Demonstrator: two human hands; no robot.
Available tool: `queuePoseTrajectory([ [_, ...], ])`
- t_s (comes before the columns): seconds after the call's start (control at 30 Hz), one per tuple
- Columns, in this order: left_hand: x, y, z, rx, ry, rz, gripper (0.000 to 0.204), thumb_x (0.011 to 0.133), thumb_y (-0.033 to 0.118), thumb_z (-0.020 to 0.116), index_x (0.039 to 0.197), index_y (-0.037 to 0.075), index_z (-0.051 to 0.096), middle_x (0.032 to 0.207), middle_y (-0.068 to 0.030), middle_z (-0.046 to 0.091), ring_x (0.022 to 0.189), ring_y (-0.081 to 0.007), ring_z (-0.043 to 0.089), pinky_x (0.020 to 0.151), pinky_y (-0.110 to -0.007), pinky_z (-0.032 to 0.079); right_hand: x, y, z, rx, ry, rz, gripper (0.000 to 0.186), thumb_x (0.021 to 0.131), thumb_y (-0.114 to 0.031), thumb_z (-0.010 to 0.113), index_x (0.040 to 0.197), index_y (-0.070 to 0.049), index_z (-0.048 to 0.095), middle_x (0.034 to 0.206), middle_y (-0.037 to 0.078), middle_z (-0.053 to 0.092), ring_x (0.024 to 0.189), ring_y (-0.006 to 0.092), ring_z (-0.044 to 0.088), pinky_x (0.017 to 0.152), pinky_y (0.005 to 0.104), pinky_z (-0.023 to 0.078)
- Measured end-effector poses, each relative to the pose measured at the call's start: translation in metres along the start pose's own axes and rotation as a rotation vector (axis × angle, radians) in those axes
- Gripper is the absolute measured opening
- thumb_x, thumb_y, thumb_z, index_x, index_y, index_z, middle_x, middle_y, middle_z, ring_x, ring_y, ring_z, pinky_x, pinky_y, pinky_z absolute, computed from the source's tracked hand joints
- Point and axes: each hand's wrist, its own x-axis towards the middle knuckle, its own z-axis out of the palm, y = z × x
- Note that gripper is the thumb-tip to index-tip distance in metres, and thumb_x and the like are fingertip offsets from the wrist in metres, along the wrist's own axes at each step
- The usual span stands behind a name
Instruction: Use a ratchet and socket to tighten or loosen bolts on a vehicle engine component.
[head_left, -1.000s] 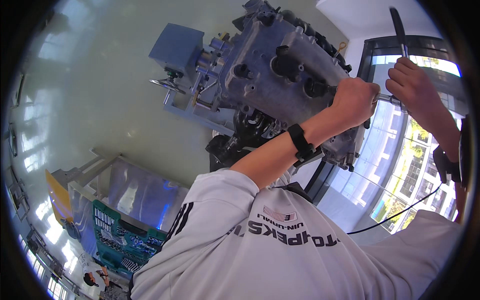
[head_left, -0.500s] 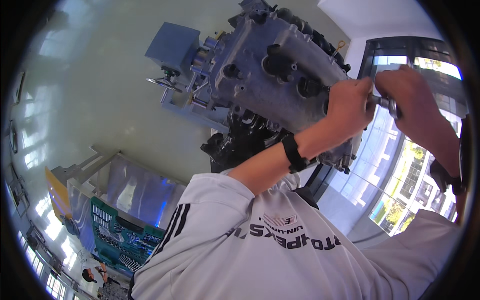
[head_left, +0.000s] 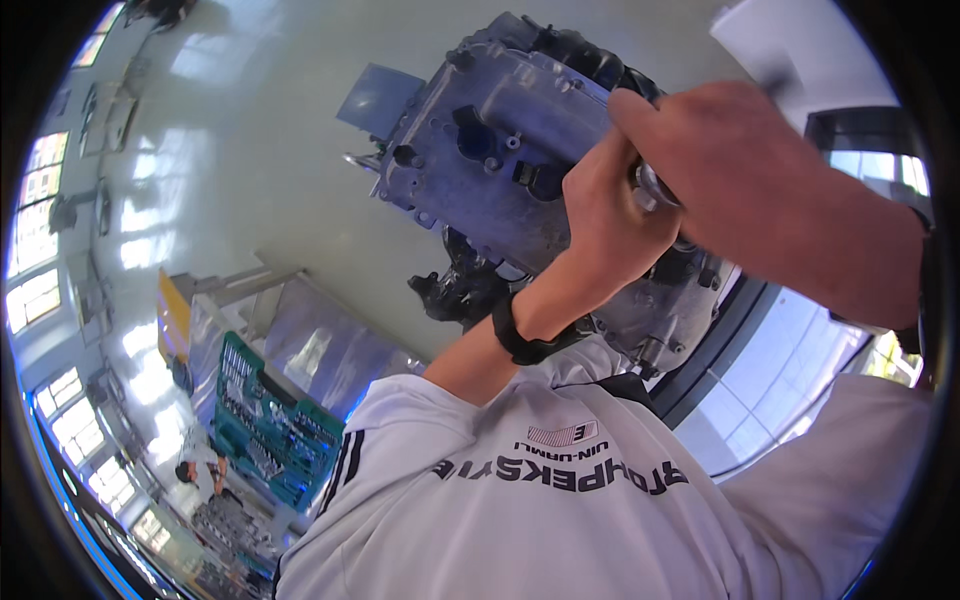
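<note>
My left hand [head_left: 615, 215] is closed near the right side of the engine's grey valve cover [head_left: 500, 135]. Its fingers curl round the round metal head of a ratchet wrench [head_left: 655, 188]. Just right of it, my right hand [head_left: 735, 160] is closed on the same wrench, smeared by motion; a blurred dark end juts out above its knuckles. Most of the wrench is hidden by both hands, and where it meets the engine cannot be made out. Dark round openings and plugs [head_left: 472, 135] show in the cover left of my hands.
A green tool case [head_left: 268, 415] with sockets lies open on a metal cart [head_left: 325, 335] at the lower left. Black engine parts [head_left: 465, 285] hang below the cover. A grey box [head_left: 380, 98] stands behind the engine. Another person [head_left: 203, 468] bends over at the far lower left.
The view has shifted. My right hand has swung left and up over the wrench, overlapping my left hand; both are now closer over the engine. The grip of my left hand stays closed.
</note>
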Motion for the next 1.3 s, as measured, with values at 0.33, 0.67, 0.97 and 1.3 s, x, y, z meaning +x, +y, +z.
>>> queuePoseTrajectory([
  [0.33,-0.007,-0.014,-0.004,0.060,-0.264,-0.005,0.013,0.058,0.003,0.068,0.067,0.003,0.060,0.061,-0.0134,0.058,0.056,-0.0352,0.058,0.049,-0.035,0.043,-0.007,0.032,-0.010,-0.049,-0.074,-0.365,0.034,0.065,-0.005,0.070,0.092,0.000,0.050,0.070,0.012,0.060,0.067,0.0307,0.064,0.062,0.0392,0.049],
  [0.67,-0.013,-0.015,-0.001,0.087,-0.168,0.164,0.022,0.052,0.005,0.069,0.059,0.010,0.048,0.051,-0.0071,0.050,0.049,-0.0304,0.053,0.050,-0.042,0.041,-0.019,-0.007,-0.003,1.433,-0.634,0.884,0.029,0.075,-0.003,0.061,0.101,0.003,0.050,0.072,0.015,0.060,0.061,0.0312,0.061,0.058,0.0373,0.050],
  [0.97,0.037,-0.019,-0.032,-0.084,-0.864,-0.035,0.012,0.060,0.014,0.068,0.070,0.010,0.063,0.058,-0.0076,0.059,0.057,-0.0311,0.060,0.054,-0.041,0.046,0.011,0.022,-0.030,0.247,-0.187,0.119,0.013,0.067,-0.005,0.062,0.078,-0.002,0.057,0.094,0.010,0.061,0.090,0.0223,0.061,0.106,0.0412,0.035],
  [1.3,0.018,-0.003,-0.028,-0.127,-0.413,-0.060,0.022,0.075,0.008,0.066,0.061,0.007,0.049,0.051,-0.0081,0.044,0.047,-0.0287,0.043,0.051,-0.040,0.033,-0.043,-0.046,-0.026,1.124,-0.152,1.001,0.018,0.082,-0.007,0.064,0.097,0.002,0.058,0.081,0.017,0.061,0.075,0.0352,0.060,0.066,0.0406,0.046],
])
